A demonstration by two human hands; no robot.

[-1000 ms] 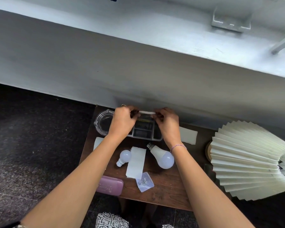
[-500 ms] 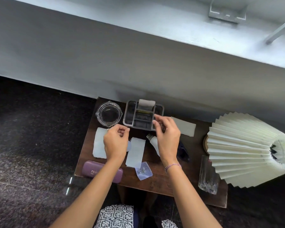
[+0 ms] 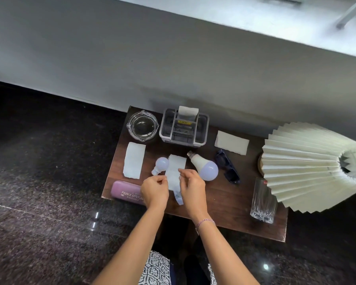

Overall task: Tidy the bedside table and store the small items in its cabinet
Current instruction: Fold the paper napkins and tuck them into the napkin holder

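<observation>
Beneath right grip (image 3: 192, 188), white paper slip (image 3: 176, 165).

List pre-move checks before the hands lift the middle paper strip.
1. Left hand and right hand at the paper strip's near end: ok.
2. Grip on strip: cannot tell.
3. Small bulb clear of strip: not ok, lies against its left edge.
4. Large bulb clear of strip: ok, apart.
5. Small clear bag clear of hands: not ok, partly under them.
6. Cabinet open: cannot tell, out of view.
</observation>
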